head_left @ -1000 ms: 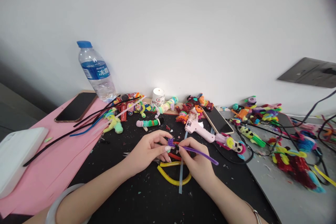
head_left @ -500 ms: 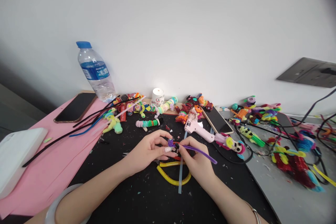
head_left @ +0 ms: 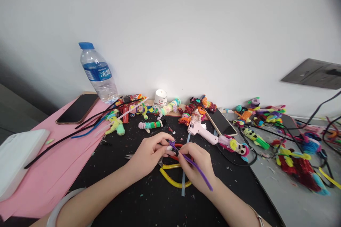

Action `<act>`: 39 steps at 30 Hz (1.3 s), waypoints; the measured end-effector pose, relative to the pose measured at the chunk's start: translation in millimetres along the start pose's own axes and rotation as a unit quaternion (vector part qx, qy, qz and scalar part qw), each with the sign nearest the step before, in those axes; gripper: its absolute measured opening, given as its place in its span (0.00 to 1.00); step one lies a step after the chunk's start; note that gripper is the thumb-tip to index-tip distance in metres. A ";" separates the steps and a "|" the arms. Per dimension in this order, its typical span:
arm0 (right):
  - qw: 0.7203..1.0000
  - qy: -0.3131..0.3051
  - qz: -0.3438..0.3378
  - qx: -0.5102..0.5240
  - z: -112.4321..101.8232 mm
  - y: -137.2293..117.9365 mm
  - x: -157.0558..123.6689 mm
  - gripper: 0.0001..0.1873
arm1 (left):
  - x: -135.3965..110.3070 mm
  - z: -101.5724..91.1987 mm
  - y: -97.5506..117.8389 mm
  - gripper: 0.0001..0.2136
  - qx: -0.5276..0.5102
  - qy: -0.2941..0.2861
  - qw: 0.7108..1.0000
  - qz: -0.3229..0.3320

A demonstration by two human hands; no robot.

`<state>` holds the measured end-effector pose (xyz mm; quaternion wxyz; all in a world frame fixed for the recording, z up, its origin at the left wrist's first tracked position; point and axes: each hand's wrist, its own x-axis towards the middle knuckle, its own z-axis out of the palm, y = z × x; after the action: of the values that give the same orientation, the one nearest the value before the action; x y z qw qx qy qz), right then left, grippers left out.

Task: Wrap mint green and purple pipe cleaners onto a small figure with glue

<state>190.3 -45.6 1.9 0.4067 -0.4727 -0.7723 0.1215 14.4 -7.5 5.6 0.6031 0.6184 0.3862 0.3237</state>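
A purple pipe cleaner (head_left: 198, 173) runs between my hands, its coiled end at the fingertips and its loose tail slanting down to the right. My left hand (head_left: 150, 152) pinches the coiled end, along with a small black fuzzy piece (head_left: 175, 151). My right hand (head_left: 198, 161) is closed on the pipe cleaner near the coil. Under the hands lie a yellow bent pipe cleaner (head_left: 174, 183), part of a red one (head_left: 174, 157), and a translucent glue stick (head_left: 183, 184). Scissors (head_left: 129, 156) show partly behind my left hand.
A pink glue gun (head_left: 202, 131) lies beyond my right hand, beside a phone (head_left: 222, 122). Several colourful pipe-cleaner figures (head_left: 150, 124) line the wall. A water bottle (head_left: 98, 74), another phone (head_left: 77, 108) and a white box (head_left: 22, 159) stand or lie left; cables (head_left: 314, 117) run right.
The purple pipe cleaner's free tail has swung downward, from pointing right to slanting toward me. My fingers have shifted slightly around the coiled end.
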 end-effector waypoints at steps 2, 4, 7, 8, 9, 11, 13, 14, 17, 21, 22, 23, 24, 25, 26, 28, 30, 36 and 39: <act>0.999 -0.002 -0.045 -0.027 2.6 -1.3 -1.5 0.08 | -0.8 1.6 1.7 0.08 0.033 0.014 0.999 0.022; 0.996 -0.012 -0.076 -0.052 5.0 -3.1 -2.8 0.08 | -1.3 3.1 2.3 0.09 0.068 0.023 0.996 0.050; 0.995 -0.024 -0.081 -0.061 5.5 -4.4 -2.2 0.08 | -0.6 3.1 1.1 0.08 0.097 0.031 0.992 0.070; 0.995 -0.025 -0.076 -0.056 4.4 -3.8 -1.1 0.07 | 0.1 2.2 0.5 0.08 0.093 0.036 0.993 0.061; 0.996 -0.025 -0.067 -0.050 2.6 -2.4 0.5 0.05 | 1.1 0.9 -0.1 0.08 0.081 0.041 0.995 0.047; 0.998 -0.018 -0.044 -0.048 -2.8 3.2 4.7 0.03 | 3.6 -2.6 -0.9 0.08 0.017 0.048 0.999 0.017; 0.996 0.005 -0.017 -0.085 -9.6 12.3 9.3 0.06 | 6.0 -6.3 -0.7 0.08 -0.057 0.046 0.997 -0.006; 0.992 0.023 0.005 -0.120 -13.1 18.1 11.4 0.09 | 6.9 -8.0 -0.5 0.08 -0.086 0.043 0.995 -0.015; 0.962 0.069 0.090 -0.247 -22.8 37.2 15.6 0.16 | 8.6 -11.4 -0.8 0.10 -0.147 0.028 0.988 -0.029; 0.924 0.018 0.212 -0.318 -29.5 57.4 15.7 0.23 | 9.6 -12.6 -3.4 0.12 -0.209 0.014 0.977 -0.035; 0.921 -0.003 0.222 -0.320 -30.0 60.4 15.3 0.23 | 9.8 -12.6 -3.7 0.12 -0.222 0.013 0.974 -0.039; 0.919 -0.020 0.227 -0.321 -30.3 62.6 15.0 0.23 | 9.8 -12.6 -3.6 0.12 -0.232 0.013 0.972 -0.043; 0.919 -0.031 0.229 -0.321 -30.5 64.1 14.8 0.23 | 9.8 -12.6 -3.1 0.12 -0.241 0.014 0.969 -0.046; 0.918 -0.037 0.230 -0.320 -30.8 65.0 14.9 0.23 | 9.6 -12.6 -2.4 0.12 -0.249 0.017 0.967 -0.048; 0.919 -0.037 0.232 -0.318 -31.1 65.5 15.2 0.23 | 9.3 -12.7 -1.4 0.12 -0.255 0.020 0.965 -0.050; 0.922 -0.025 0.236 -0.305 -32.3 66.0 16.1 0.23 | 8.6 -12.9 0.5 0.13 -0.266 0.024 0.962 -0.053; 0.931 -0.007 0.234 -0.282 -33.7 66.5 17.1 0.23 | 8.0 -13.1 2.0 0.13 -0.277 0.025 0.959 -0.057; 0.967 0.045 0.188 -0.164 -34.2 63.8 18.2 0.22 | 8.0 -13.6 3.9 0.13 -0.302 0.025 0.951 -0.057; 0.976 0.067 0.186 -0.093 -34.5 57.7 18.8 0.20 | 8.1 -14.2 3.8 0.13 -0.308 0.026 0.950 -0.054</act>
<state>248.2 -6.6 0.6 0.3820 -0.6505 -0.6501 0.0905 6.5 6.6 9.7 0.7707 0.3721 0.3161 0.4095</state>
